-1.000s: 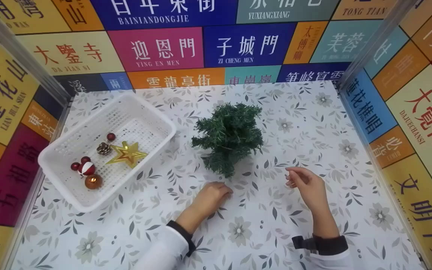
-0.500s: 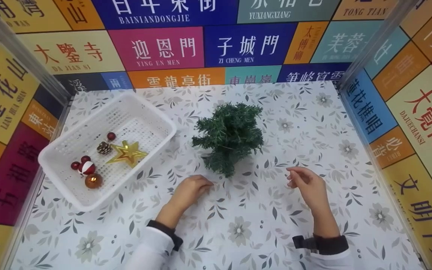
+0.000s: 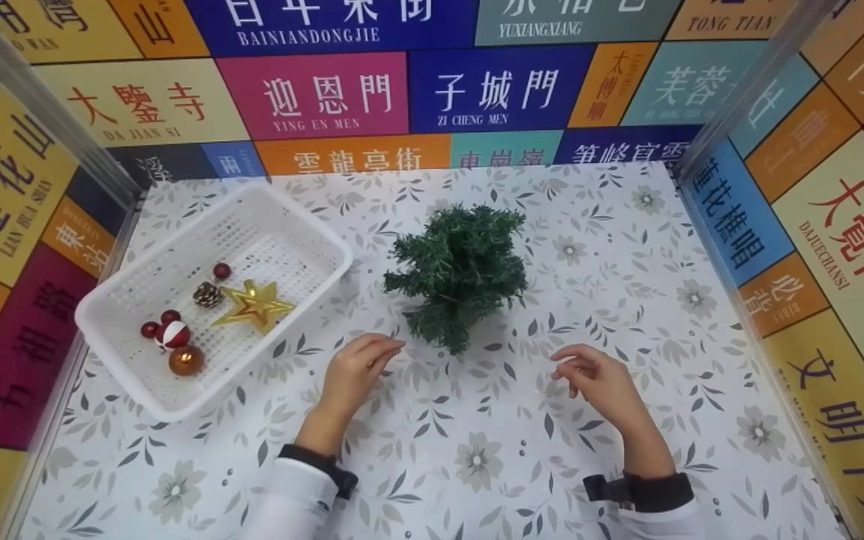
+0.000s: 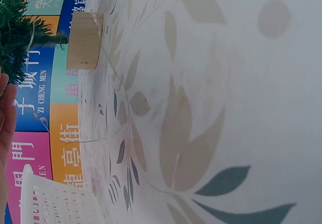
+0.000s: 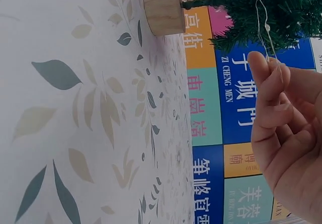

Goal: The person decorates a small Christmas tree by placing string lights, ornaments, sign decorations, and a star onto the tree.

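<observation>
A small green artificial Christmas tree (image 3: 462, 277) stands on its round wooden base (image 4: 85, 40), which the branches hide in the head view. My right hand (image 3: 601, 382) is to the right of the tree; its thumb and forefinger pinch a thin wire of fairy lights (image 5: 267, 27). The wire runs up to the branches in the right wrist view. At the tree's lower left, my left hand (image 3: 349, 375) has thumb and forefinger together in a pinch on the thin wire. Only the edge of its fingers (image 4: 6, 118) shows in the left wrist view, near loose loops of wire.
A white perforated basket (image 3: 312, 225) stands on the left. Inside lie a gold star (image 3: 256, 307), a pine cone (image 3: 208, 295), an orange bauble (image 3: 186, 361), a red-and-white bauble (image 3: 173, 335) and several small red balls. Printed walls (image 3: 327, 94) border the floral-covered table.
My left hand has moved left and slightly away from me, from in front of the tree to its lower left. The right hand has shifted slightly left. Tree and basket stay put.
</observation>
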Action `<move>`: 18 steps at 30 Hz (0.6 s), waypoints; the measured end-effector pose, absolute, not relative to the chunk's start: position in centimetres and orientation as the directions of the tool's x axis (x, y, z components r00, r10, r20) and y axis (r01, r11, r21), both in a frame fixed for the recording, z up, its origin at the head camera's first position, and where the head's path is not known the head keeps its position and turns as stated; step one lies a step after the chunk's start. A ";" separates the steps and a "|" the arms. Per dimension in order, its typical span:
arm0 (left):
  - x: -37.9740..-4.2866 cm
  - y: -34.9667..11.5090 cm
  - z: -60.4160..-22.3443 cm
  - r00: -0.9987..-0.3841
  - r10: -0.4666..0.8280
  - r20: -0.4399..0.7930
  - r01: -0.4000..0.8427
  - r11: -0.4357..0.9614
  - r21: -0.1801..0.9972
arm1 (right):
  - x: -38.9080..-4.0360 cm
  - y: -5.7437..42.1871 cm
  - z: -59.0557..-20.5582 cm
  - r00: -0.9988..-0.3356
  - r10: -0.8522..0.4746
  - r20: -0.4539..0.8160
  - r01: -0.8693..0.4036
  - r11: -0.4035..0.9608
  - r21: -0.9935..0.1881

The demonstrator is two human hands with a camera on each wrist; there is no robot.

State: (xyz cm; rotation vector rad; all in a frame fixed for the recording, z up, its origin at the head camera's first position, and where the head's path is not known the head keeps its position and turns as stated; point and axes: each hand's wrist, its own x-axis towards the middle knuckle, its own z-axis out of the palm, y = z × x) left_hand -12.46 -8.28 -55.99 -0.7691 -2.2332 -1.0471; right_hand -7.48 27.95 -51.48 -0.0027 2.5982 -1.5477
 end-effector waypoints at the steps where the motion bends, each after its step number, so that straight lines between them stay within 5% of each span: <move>1: -12.5 -8.3 -55.9 -0.683 0.261 0.683 0.691 0.534 0.487 | -7.4 27.9 -51.6 -0.992 -0.079 -0.098 0.048 0.483 -0.874; 18: -13.2 -8.5 -54.4 -0.669 0.111 0.735 0.687 0.469 0.555 | -7.6 28.2 -51.7 -0.984 -0.003 -0.177 0.153 0.495 -0.855</move>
